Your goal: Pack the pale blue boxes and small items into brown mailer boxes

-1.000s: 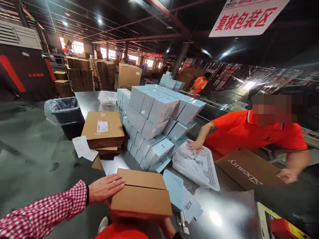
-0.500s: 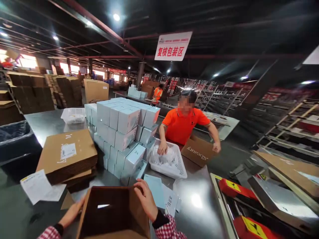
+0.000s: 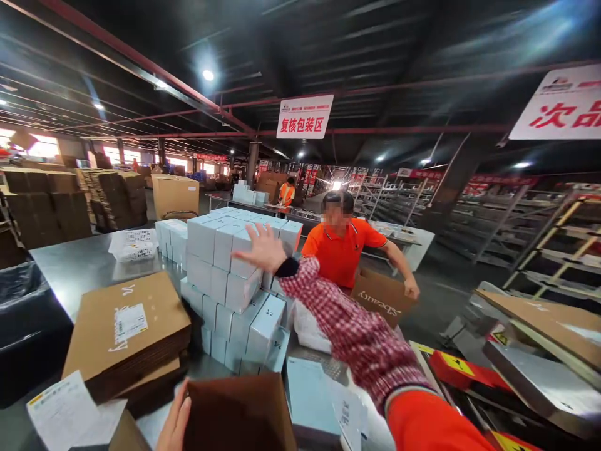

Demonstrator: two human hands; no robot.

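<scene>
My left hand is at the left wall of an open cardboard box at the bottom of the view, its fingers along the wall's edge; part of the hand is out of the picture. My right hand is stretched forward over a stack of pale blue boxes, fingers spread, holding nothing. It covers part of the upper boxes, and I cannot tell whether it touches them. My right sleeve hides most of a white plastic basket.
A pile of flattened cartons and paper sheets lie to the left. Farther back is another white basket. Across the metal table, a co-worker in orange holds a brown carton. Red-and-yellow machinery stands right.
My right hand has let go of the cardboard box and moved up and forward to the blue boxes. My left hand stays at the box. The co-worker's hand no longer shows in the basket.
</scene>
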